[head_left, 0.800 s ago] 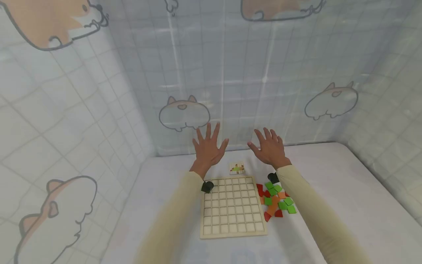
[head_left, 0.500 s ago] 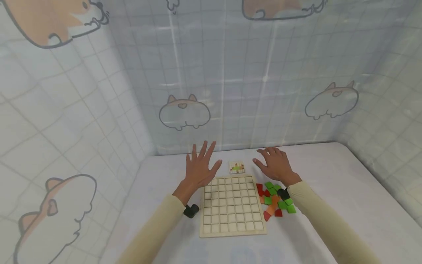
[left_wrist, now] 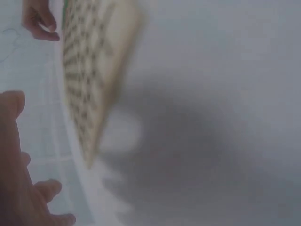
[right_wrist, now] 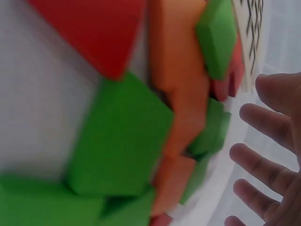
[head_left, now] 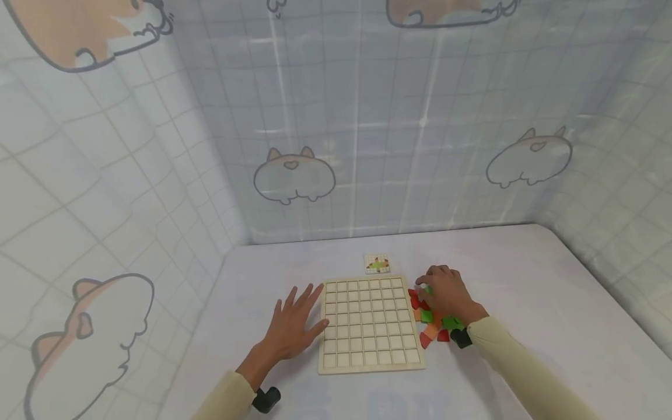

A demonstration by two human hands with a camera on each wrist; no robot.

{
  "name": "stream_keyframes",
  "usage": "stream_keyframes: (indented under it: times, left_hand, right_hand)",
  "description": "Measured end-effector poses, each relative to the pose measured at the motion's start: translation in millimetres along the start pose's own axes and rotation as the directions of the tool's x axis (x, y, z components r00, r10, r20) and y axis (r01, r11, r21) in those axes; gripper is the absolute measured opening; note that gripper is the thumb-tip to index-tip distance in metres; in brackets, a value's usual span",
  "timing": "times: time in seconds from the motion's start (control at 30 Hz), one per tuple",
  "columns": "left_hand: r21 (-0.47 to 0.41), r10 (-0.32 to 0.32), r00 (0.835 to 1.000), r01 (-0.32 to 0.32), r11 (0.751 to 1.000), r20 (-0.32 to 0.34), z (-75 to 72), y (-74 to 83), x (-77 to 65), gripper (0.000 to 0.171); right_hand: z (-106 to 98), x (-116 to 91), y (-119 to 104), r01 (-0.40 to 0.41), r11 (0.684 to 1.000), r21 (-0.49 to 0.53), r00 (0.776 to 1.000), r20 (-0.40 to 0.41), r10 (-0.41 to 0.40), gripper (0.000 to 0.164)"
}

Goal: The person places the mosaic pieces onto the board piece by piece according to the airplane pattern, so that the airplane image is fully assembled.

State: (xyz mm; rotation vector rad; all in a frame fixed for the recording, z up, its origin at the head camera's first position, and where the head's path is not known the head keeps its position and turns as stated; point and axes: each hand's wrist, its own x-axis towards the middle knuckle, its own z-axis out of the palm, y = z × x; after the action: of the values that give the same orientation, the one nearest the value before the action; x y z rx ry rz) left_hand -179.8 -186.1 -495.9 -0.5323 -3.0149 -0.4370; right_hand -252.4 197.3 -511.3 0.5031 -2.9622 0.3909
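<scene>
A square wooden grid board (head_left: 371, 369) lies on the table, its cells bare. Beside its left edge, my left hand (head_left: 294, 328) spreads its fingers and holds nothing; in the left wrist view the hand (left_wrist: 21, 188) hovers over its own shadow. To the board's right lies a loose heap of flat red, orange and green pieces. Above this heap is my right hand (head_left: 446, 293), fingers slightly bent and partly hiding it. The right wrist view shows those fingers (right_wrist: 265, 165) apart, gripping nothing, near a large green piece (right_wrist: 127, 136), orange pieces (right_wrist: 181, 42) and a red piece (right_wrist: 101, 28).
A small pattern card (head_left: 377, 263) lies just behind the board, printed with a coloured figure on a grid. Curtains (head_left: 388, 146) with a tile-line and dog print stand at the back and both sides of the white table (head_left: 530, 291).
Both hands have come down and back from near the rear curtain. The left moved leftward to beside the board; the right lowered over the coloured pieces. Board and card stay put.
</scene>
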Motion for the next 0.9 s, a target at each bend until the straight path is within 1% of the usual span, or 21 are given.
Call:
stream_keyframes:
  times: [0.07, 0.17, 0.3, 0.4, 0.53, 0.73, 0.9]
  left_hand:
    - [-0.012, 0.008, 1.000, -0.008, 1.000, 0.022, 6.1, -4.7, -8.9, 0.078]
    - [-0.022, 0.021, 0.999, -0.020, 1.000, 0.050, 13.1, -10.1, -18.6, 0.080]
    - [-0.021, 0.033, 0.995, -0.032, 0.999, 0.090, 17.5, -14.3, -26.4, 0.084]
    - [-0.024, 0.055, 0.992, -0.052, 0.998, 0.116, 19.3, -16.2, -30.6, 0.087]
    - [-0.040, 0.077, 0.989, -0.072, 0.997, 0.128, 22.5, -17.3, -34.6, 0.089]
    - [-0.029, 0.081, 0.988, -0.077, 0.997, 0.132, 29.2, -19.3, -37.0, 0.090]
    - [-0.032, 0.096, 0.988, -0.093, 0.995, 0.119, 32.8, -20.8, -38.2, 0.086]
  right_hand:
    - [4.6, -0.9, 0.3, -0.003, 1.000, 0.012, 1.000, -0.007, 0.003, 0.019]
    - [10.2, -2.1, 0.2, 0.020, 1.000, 0.002, 0.999, -0.036, -0.020, 0.017]
    - [14.6, -3.9, -1.7, 0.043, 0.999, -0.008, 0.996, -0.079, -0.043, 0.017]
    - [16.5, -4.3, -3.0, 0.033, 0.999, 0.003, 0.995, -0.091, -0.033, 0.016]
    - [18.1, -3.6, -5.1, -0.007, 0.999, 0.040, 0.998, -0.069, 0.009, 0.015]
    - [16.1, -0.2, -9.5, -0.082, 0.992, 0.093, 0.995, -0.041, 0.086, 0.014]
    - [13.4, 0.3, -10.1, -0.106, 0.976, 0.192, 0.992, -0.042, 0.117, 0.013]
